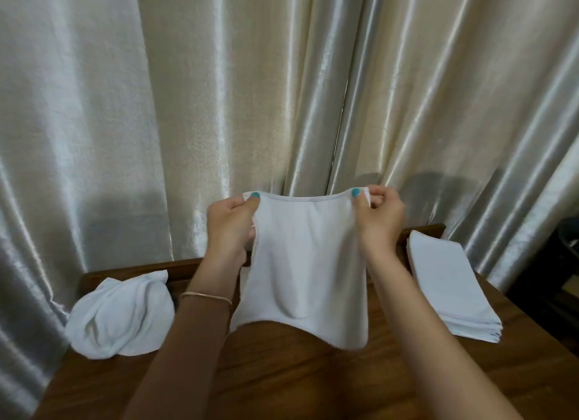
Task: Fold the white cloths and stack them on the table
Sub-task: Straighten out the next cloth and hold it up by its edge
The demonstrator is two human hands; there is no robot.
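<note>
Cloth [305,263] hangs unfolded above the tabletop [313,382], your left hand [230,228] and right hand [379,219] pinching its top corners. Folded stack [451,281] waits at the right edge; crumpled pile [120,316] remains at the left.

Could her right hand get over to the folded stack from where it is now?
Probably yes. The folded stack lies on the table just right of the right hand, with nothing between them. But that hand pinches the held cloth, so it must let go first.
</note>
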